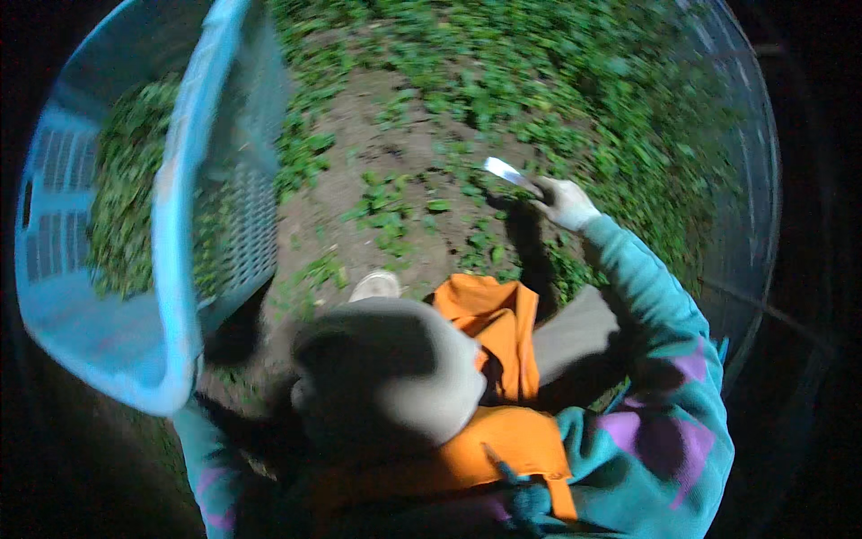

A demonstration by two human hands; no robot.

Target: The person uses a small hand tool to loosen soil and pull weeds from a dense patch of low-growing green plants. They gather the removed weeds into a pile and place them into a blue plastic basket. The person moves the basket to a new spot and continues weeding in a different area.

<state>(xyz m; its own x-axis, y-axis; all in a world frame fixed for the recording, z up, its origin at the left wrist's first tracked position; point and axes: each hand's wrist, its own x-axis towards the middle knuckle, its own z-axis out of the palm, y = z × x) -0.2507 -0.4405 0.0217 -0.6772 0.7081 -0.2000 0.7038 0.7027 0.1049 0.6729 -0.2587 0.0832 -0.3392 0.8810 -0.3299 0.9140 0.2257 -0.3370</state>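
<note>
My right hand [564,202], in a white glove, grips the handle of a knife [508,173]. Its bright blade points up and left, just above the low leafy plants and bare soil. My left hand is out of view; only its teal sleeve [205,458] shows, running up to the lower edge of a blue plastic crate [176,283]. The crate appears tilted at the left, with its slatted walls around a heap of cut leafy greens [131,195].
Green plants [572,81] cover the ground ahead and to the right. Patchy brown soil [323,229] lies between crate and plants. Plastic sheeting [741,168] rises along the right. Close below are my knee [404,364], shoe [376,286] and orange apron [491,316].
</note>
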